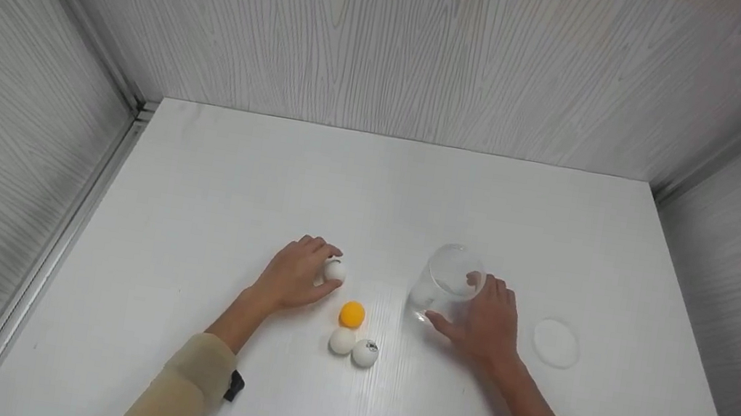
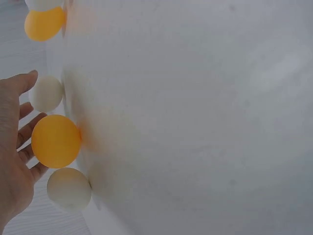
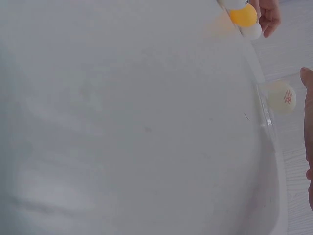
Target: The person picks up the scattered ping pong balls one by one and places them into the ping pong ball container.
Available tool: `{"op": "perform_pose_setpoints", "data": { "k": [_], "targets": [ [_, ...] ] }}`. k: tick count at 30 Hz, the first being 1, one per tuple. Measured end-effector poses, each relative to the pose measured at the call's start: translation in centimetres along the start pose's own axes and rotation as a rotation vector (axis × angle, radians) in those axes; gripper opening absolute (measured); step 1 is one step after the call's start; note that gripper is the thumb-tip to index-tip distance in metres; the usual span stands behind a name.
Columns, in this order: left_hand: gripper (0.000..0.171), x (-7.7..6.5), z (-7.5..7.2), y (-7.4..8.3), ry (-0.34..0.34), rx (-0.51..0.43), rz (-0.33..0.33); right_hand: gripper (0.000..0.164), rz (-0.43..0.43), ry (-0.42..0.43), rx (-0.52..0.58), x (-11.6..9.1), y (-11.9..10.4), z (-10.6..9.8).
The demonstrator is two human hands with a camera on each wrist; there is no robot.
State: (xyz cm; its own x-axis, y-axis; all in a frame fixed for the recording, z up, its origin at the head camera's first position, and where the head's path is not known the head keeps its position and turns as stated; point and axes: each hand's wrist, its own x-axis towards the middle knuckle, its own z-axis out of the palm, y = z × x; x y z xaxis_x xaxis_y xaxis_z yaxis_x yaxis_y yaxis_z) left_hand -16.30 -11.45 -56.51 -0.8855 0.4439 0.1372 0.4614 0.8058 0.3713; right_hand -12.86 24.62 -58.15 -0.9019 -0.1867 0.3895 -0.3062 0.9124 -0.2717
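balls (image 2: 56, 142) in left-wrist view number two orange, three white.

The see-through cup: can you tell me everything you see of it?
The cup is clear and colourless, with a round rim, an open top and smooth-looking walls; whether plastic or glass, I cannot tell. It seems to stand upright on the white table, to the right of the orange ball and farther back. The right hand holds it from its right side. In the right wrist view, a pale ball with red marks shows through its wall, apparently inside.
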Motion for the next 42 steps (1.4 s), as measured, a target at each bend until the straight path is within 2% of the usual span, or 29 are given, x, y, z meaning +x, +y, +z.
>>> {"op": "perform_pose_setpoints", "data": {
  "k": [8,29,37,42],
  "targets": [
    [0.039,-0.09,0.09,0.05,0.014,0.007,-0.003,0.095,0.000,-0.008,-0.008,-0.02,-0.02,-0.03],
    [0.035,0.13,0.30,0.24,-0.005,0.025,-0.016,0.096,-0.008,0.009,-0.020,-0.07,0.15,0.33],
    [0.035,0.21,0.09,0.27,0.016,0.046,0.002,0.095,-0.034,0.030,-0.027,-0.10,0.23,0.33],
    [0.033,0.15,0.07,0.26,0.067,0.054,0.044,0.094,-0.047,0.043,-0.025,-0.17,0.29,0.33]
  ]
}}
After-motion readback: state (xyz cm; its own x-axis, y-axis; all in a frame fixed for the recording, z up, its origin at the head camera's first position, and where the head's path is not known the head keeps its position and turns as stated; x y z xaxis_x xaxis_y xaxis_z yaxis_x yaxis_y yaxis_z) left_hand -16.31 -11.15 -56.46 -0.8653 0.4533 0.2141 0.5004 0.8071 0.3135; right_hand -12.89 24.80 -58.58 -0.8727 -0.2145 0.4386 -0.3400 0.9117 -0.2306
